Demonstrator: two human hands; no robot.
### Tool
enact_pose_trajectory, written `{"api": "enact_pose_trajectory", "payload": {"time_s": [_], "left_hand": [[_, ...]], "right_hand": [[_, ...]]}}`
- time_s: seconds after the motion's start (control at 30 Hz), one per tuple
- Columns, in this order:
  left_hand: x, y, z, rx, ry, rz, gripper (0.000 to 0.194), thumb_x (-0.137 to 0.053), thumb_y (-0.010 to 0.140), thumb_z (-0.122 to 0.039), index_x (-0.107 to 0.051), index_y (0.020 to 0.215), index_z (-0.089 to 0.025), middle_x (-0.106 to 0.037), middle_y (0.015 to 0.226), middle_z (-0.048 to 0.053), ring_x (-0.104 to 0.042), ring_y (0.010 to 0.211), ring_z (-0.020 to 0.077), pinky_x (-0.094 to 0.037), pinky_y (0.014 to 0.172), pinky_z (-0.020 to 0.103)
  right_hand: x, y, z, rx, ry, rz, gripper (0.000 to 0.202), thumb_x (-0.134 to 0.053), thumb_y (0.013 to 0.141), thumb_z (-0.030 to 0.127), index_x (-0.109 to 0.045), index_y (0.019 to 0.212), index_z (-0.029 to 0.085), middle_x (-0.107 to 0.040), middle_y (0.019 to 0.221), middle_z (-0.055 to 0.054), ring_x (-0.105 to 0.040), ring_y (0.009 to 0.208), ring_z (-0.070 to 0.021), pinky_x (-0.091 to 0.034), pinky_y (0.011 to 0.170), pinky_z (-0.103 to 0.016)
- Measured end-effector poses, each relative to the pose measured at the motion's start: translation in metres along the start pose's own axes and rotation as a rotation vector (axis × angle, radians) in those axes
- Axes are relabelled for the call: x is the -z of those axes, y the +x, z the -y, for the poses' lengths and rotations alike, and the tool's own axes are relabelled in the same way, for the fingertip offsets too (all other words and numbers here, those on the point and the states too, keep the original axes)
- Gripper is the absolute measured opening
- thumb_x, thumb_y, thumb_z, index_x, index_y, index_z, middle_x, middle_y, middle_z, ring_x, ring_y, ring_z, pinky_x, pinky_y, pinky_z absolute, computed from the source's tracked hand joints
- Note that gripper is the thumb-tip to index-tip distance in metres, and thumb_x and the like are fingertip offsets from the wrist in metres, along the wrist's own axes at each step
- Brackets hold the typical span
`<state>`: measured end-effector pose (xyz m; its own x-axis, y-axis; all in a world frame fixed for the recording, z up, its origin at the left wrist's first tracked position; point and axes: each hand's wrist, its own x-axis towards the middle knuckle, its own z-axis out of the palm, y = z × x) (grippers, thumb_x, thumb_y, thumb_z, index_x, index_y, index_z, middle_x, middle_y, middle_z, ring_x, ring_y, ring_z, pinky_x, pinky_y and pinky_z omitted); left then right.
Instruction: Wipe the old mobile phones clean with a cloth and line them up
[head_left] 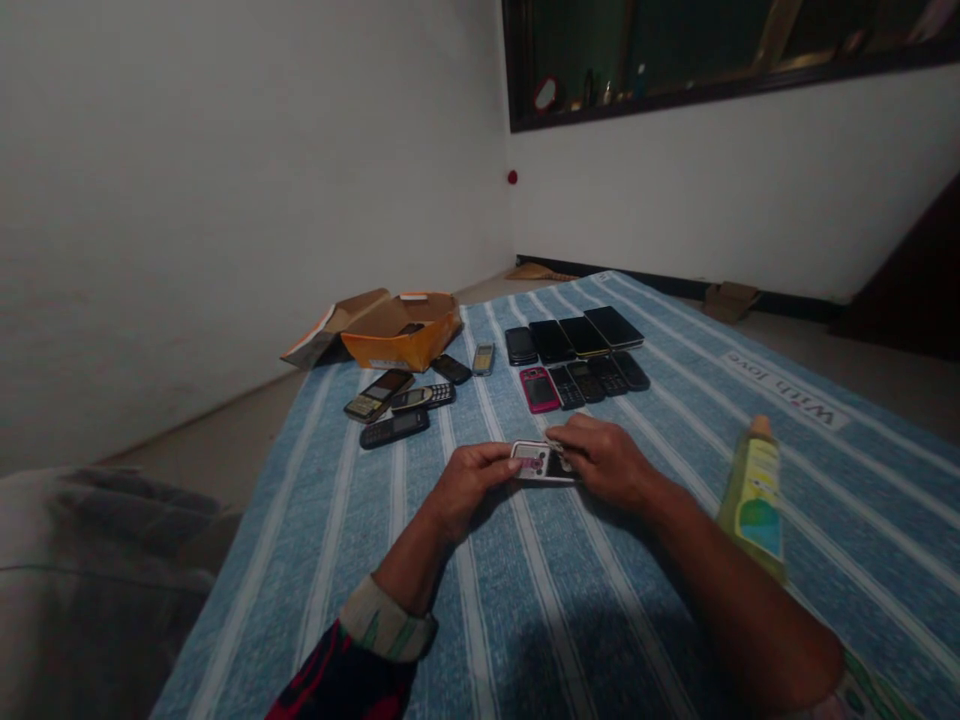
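A white phone (531,461) with a keypad and dark screen lies sideways between my two hands, above the striped cloth. My left hand (474,483) pinches its left end, with the thumb on the keypad side. At its right end, my right hand (602,458) has its fingers pressed together over the dark screen and holds something small and pale, perhaps a cloth, too small to make out. Beyond my hands, a pink phone (539,390) heads a row of small dark phones (585,381). Behind them lie larger black phones (581,337).
An open orange box (405,345) stands at the back left, with loose phones (395,427) in front of it. On the right, a bottle (756,500) of yellow-green liquid lies on the blue striped cloth (495,640). A wall rises behind.
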<state>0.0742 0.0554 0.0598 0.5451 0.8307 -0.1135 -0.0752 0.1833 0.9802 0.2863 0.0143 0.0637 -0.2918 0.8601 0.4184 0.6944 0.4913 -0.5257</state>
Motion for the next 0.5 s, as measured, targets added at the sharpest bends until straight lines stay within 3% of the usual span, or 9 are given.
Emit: {"api": "enact_pose_trajectory", "payload": {"time_s": [0.23,0.5], "left_hand": [[0.009,0.003,0.002,-0.113,0.34,0.064,0.024,-0.076,0.069,-0.032,-0.078,0.085,-0.014,-0.067,0.079,0.005,-0.058,0.076,0.018,-0.043,0.073,0.031],[0.009,0.002,0.006,-0.131,0.403,0.071,0.023,-0.072,0.072,-0.029,-0.077,0.089,-0.015,-0.069,0.085,0.006,-0.059,0.078,0.0183,-0.042,0.072,0.03]], "right_hand": [[0.001,-0.004,-0.003,0.175,-0.265,0.014,0.023,-0.048,0.088,0.005,-0.065,0.098,0.015,-0.055,0.078,-0.003,-0.047,0.073,-0.0166,-0.03,0.066,-0.028],[-0.008,-0.006,-0.004,0.197,-0.342,0.034,0.023,-0.05,0.086,0.002,-0.064,0.098,0.016,-0.056,0.081,-0.004,-0.047,0.075,-0.0176,-0.032,0.068,-0.03]]}}
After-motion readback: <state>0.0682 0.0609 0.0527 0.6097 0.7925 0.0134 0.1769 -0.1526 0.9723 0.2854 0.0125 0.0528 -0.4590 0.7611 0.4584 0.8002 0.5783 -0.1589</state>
